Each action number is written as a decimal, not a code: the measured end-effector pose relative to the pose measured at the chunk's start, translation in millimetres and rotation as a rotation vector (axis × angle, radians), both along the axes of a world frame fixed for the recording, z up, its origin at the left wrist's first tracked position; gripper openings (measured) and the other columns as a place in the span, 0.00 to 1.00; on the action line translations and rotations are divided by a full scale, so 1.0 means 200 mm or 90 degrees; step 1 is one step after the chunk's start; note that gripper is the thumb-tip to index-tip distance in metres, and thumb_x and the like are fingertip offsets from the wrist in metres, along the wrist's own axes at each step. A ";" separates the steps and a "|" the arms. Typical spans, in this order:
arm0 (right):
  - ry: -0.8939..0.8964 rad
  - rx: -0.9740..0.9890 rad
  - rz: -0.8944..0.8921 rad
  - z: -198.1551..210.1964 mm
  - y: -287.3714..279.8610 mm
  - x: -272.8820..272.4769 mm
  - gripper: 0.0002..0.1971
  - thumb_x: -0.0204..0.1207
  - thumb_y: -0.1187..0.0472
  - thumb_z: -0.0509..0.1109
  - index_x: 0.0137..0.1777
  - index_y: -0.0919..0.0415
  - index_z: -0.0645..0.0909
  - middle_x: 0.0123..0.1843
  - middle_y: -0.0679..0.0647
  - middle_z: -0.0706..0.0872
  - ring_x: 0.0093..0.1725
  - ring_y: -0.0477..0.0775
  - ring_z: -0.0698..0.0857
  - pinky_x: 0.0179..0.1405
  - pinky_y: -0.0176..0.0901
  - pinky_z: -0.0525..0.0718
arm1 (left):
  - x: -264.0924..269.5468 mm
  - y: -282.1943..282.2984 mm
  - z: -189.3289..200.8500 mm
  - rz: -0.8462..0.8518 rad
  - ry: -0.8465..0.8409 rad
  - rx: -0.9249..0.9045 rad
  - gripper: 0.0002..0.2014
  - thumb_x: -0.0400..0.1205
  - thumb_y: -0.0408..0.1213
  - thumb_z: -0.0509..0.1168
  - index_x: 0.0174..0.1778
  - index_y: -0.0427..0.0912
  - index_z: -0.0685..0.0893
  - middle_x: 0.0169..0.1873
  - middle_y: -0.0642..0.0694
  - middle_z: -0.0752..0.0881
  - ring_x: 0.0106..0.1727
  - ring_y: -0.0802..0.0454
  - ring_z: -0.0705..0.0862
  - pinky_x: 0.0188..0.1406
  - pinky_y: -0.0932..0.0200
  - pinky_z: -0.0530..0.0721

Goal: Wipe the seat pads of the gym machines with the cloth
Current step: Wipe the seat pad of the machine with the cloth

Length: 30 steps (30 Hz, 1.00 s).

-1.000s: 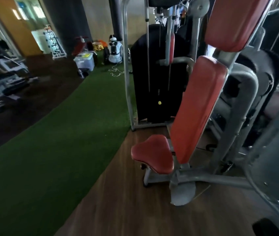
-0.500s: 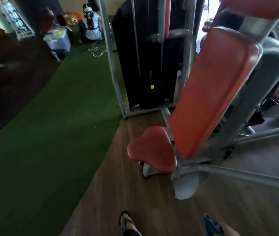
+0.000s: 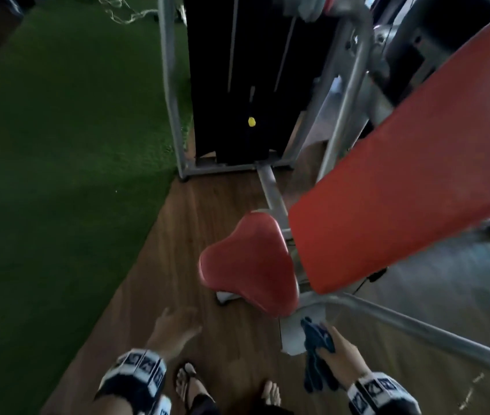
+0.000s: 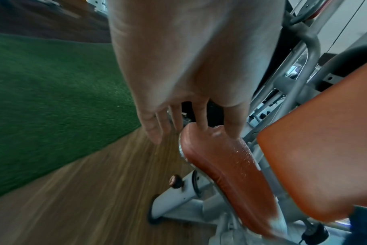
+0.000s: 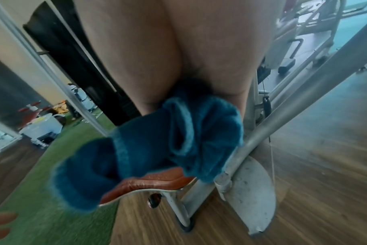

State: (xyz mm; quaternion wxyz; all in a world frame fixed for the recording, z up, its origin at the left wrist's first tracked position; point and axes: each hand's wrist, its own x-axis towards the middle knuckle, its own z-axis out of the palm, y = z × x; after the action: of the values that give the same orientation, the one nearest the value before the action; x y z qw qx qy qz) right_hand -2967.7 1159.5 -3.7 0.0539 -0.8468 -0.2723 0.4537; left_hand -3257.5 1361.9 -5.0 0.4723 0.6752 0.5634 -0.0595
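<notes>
A red seat pad point(image 3: 249, 262) sits low on a grey gym machine, with a long red back pad point(image 3: 411, 172) slanting up to its right. My right hand point(image 3: 339, 351) grips a bunched blue cloth point(image 3: 317, 351) just below and right of the seat, short of touching it. In the right wrist view the cloth point(image 5: 157, 145) hangs in front of the seat pad point(image 5: 149, 184). My left hand point(image 3: 174, 327) hovers with its fingers spread and holds nothing, left of and below the seat. In the left wrist view the fingers point(image 4: 178, 119) reach toward the seat pad point(image 4: 226, 167), which shows small droplets.
The machine's grey frame bar point(image 3: 417, 327) runs to the right just beside my right hand. A black weight stack point(image 3: 237, 85) in a grey frame stands behind the seat. Green turf point(image 3: 58, 145) covers the left; wood floor point(image 3: 207, 354) lies underfoot, where my sandalled feet point(image 3: 189, 384) show.
The view has tilted down and closed in on the seat. Both hands have come into view at the bottom, the right one holding the blue cloth.
</notes>
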 end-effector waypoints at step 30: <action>-0.381 0.060 0.114 -1.04 0.77 0.18 0.28 0.84 0.41 0.46 0.84 0.42 0.54 0.77 0.58 0.67 0.59 0.66 0.72 0.56 0.64 0.75 | 0.66 0.37 -0.96 0.057 0.193 0.041 0.76 0.58 0.45 0.86 0.82 0.45 0.28 0.80 0.40 0.35 0.82 0.31 0.53 0.76 0.32 0.60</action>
State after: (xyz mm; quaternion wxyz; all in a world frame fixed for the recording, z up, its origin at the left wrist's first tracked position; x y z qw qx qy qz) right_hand -2931.8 1314.4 -211.6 -0.0296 -0.9121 -0.3702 0.1739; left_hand -3125.5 1436.7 -196.1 0.3616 0.6475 0.6597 -0.1215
